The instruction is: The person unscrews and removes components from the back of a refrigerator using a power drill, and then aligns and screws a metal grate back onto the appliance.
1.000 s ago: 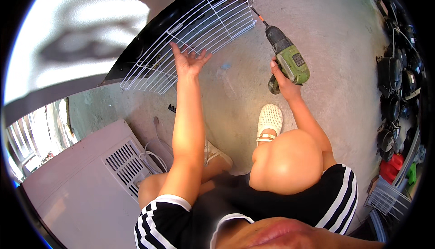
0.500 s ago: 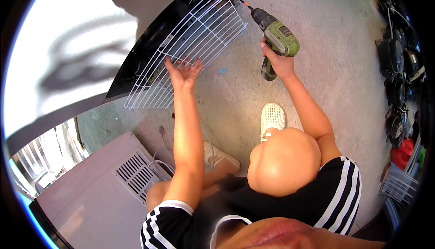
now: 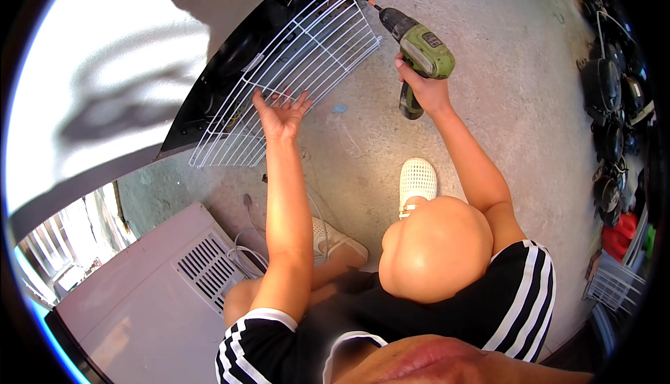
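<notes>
My left hand (image 3: 283, 117) is open, palm up, with spread, bent fingertips touching the wires of a white wire grille (image 3: 314, 59). The grille lies along a black, curved underside (image 3: 195, 108) of a large white housing (image 3: 105, 49). My right hand (image 3: 426, 91) is closed round the handle of a green and black cordless drill (image 3: 426, 52). The drill's long bit points up-left at the grille's upper right corner, close to or touching it; I cannot tell which.
My shod feet are on the concrete floor (image 3: 488, 105). At lower left lies a pale panel (image 3: 132, 279) with vents, beside a cable (image 3: 248, 251). Round black parts (image 3: 601, 91) line the right edge, with a red container (image 3: 618, 237) and a wire basket (image 3: 614, 286) below them.
The drill and my right hand have moved up and left, bringing the bit to the grille's corner. My left hand and the grille sit a little lower in the picture than one second ago.
</notes>
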Action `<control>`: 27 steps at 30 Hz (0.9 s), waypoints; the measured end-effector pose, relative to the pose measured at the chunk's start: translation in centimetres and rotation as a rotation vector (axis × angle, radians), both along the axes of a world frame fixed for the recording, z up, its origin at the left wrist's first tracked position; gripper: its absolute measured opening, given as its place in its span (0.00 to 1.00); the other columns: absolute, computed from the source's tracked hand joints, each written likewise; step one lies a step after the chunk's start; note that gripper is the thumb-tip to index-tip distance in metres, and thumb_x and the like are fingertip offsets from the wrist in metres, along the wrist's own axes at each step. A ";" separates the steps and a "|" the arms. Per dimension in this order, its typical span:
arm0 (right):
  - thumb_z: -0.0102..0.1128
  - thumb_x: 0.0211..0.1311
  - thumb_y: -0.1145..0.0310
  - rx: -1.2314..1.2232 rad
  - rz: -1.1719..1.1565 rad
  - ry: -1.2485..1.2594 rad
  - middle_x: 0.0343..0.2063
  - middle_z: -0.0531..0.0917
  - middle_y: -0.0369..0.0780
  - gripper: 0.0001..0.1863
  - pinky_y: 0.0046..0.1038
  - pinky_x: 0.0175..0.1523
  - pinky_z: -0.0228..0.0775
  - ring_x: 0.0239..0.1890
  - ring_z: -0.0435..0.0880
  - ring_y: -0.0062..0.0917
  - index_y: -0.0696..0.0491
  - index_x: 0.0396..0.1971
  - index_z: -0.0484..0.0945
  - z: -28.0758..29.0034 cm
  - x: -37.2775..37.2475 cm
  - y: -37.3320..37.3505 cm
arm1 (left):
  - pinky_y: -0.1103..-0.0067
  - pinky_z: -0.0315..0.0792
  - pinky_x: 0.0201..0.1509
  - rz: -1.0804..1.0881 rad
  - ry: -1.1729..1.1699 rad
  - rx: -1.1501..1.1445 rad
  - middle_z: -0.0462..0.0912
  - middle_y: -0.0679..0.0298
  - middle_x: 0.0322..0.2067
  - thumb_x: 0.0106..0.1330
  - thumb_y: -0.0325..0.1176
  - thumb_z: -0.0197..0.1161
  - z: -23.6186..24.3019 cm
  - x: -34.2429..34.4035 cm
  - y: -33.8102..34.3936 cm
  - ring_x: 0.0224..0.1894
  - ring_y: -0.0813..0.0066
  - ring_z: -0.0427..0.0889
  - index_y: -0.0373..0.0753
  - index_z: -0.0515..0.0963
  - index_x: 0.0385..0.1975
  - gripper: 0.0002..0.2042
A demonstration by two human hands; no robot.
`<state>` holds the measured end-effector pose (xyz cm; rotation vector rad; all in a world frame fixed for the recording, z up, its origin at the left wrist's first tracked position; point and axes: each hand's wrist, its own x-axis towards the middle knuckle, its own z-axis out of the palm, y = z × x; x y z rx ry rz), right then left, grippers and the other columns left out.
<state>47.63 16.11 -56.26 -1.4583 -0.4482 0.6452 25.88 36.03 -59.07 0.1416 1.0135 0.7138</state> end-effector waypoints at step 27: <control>0.65 0.59 0.72 0.181 -0.111 0.000 0.34 0.80 0.34 0.10 0.23 0.36 0.73 0.29 0.78 0.17 0.54 0.40 0.77 2.7 0.9 1.8 | 0.40 0.31 0.68 -0.030 0.003 0.230 0.56 0.46 0.62 0.59 0.59 0.60 5.6 2.2 -0.9 0.66 0.26 0.51 0.38 0.60 0.36 0.28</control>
